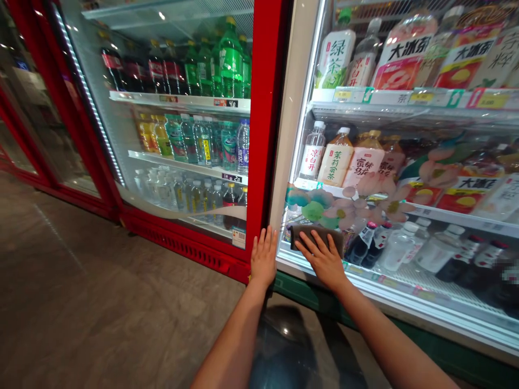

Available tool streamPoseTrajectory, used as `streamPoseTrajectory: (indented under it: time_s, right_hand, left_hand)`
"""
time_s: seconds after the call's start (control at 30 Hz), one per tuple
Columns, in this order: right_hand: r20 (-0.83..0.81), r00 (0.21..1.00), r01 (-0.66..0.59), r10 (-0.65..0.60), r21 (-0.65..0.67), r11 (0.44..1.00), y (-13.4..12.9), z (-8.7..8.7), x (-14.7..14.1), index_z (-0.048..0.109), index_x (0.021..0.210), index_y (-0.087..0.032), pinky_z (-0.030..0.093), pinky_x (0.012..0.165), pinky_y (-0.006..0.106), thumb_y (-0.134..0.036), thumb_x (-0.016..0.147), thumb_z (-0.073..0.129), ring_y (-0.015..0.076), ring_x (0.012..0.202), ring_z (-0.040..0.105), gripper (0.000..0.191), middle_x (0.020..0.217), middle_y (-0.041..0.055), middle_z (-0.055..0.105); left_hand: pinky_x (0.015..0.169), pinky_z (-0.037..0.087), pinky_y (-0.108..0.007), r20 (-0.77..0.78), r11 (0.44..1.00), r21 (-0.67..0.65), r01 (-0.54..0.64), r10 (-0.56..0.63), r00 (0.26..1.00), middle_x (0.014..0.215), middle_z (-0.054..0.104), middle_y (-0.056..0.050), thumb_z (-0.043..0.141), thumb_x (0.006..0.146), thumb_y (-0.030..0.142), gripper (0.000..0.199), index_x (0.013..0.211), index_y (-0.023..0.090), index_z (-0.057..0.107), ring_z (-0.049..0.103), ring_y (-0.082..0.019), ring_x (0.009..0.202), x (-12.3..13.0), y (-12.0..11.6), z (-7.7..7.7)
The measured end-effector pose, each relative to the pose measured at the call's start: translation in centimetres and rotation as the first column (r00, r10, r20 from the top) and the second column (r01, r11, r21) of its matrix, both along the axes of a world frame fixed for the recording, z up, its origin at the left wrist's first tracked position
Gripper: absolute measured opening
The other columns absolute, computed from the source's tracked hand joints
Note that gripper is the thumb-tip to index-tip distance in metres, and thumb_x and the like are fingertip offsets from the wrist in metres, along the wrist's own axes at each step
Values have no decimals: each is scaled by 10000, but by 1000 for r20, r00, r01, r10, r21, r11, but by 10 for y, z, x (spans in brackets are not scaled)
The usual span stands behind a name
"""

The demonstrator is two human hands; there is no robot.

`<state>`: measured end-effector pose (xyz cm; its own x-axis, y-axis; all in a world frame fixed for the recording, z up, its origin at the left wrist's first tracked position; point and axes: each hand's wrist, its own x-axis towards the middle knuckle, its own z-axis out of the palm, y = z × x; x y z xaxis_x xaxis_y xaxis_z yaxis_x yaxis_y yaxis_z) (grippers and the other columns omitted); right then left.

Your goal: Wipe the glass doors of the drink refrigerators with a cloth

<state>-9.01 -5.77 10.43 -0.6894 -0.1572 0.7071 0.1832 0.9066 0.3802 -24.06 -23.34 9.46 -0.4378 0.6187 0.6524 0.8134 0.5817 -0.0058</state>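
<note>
My right hand (322,259) lies with spread fingers over a dark folded cloth (298,240), pressing it flat against the glass door (294,213) of the right drinks fridge, low down. The cloth's middle is partly hidden under my fingers. To the left, my left hand (263,256) rests with fingers stretched out at the lower end of the red frame (265,135) of the neighbouring fridge, close to the pale door edge. It holds nothing. Flower decals (312,210) show on the glass just above the cloth.
Shelves behind the right glass hold tea bottles (334,159), water bottles (401,246) and dark drink bottles (363,243). The left fridge holds green soda bottles (230,56) and cola bottles (112,62). A dark rounded object (284,346) stands on the floor (101,302) below my arms.
</note>
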Motion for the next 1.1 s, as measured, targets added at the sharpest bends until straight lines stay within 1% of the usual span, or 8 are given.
streamPoseTrajectory:
  time_s: [0.13,0.3,0.5,0.63,0.73,0.83,0.93,1.1]
  right_hand:
    - [54,996,-73,71,41,997,-11,-14,-11,538,1448,-299,27,1268,536,-152,929,540,243,1524,275,539,1583,1,449]
    - [54,994,-96,95,21,995,-13,6,-27,486,1488,-306,41,1274,491,-135,935,527,215,1523,279,581,1599,-10,424]
    - [26,993,-112,112,-2,994,-21,-6,-36,509,1467,-279,76,1262,539,-143,916,560,242,1531,257,569,1597,28,430]
    - [83,975,-209,205,51,977,-27,9,-56,539,1437,-274,114,1266,498,-167,953,529,215,1510,310,496,1593,14,438]
    - [26,990,-136,135,17,991,-29,16,-57,481,1489,-268,56,1269,523,-161,958,524,233,1527,269,543,1615,20,398]
    - [18,994,-108,108,-7,994,-32,2,-51,503,1474,-261,57,1264,548,-155,941,545,252,1527,269,546,1610,36,406]
    - [87,976,-206,202,45,977,-35,-6,-59,582,1397,-256,115,1267,510,-169,943,544,225,1500,330,464,1575,26,465]
    - [43,979,-202,200,52,978,-36,23,-76,528,1452,-259,48,1275,503,-145,935,538,224,1521,283,529,1611,10,406]
  left_hand:
    - [1273,192,-503,-14,1000,-6,-5,4,1000,1692,137,-93,460,837,30,866,1625,154,123,41,-251,1574,0,-1,6]
    - [1271,190,-516,-16,1000,6,-16,16,1000,1694,130,-92,432,855,30,837,1624,149,124,27,-243,1574,-3,-5,11]
    - [1275,182,-508,-35,998,27,-56,57,998,1693,130,-98,392,884,26,824,1627,147,56,30,-237,1571,-9,-17,14]
    - [1275,187,-512,-27,997,36,-71,72,997,1690,149,-93,391,912,55,805,1628,157,38,40,-237,1570,-10,-20,16]
    - [1275,183,-517,-10,997,49,-61,62,998,1691,141,-98,397,904,46,823,1628,163,21,42,-241,1570,-11,-19,19]
    - [1270,194,-531,-6,995,84,-56,57,998,1689,139,-106,414,902,53,846,1627,179,-3,58,-250,1569,-13,-20,20]
    - [1263,201,-551,-18,991,109,-72,75,997,1685,160,-122,429,919,82,836,1626,171,-8,86,-268,1567,-14,-20,20]
    - [1255,230,-545,-6,987,117,-109,111,994,1682,174,-130,401,930,71,817,1624,173,-19,109,-259,1565,-13,-13,21]
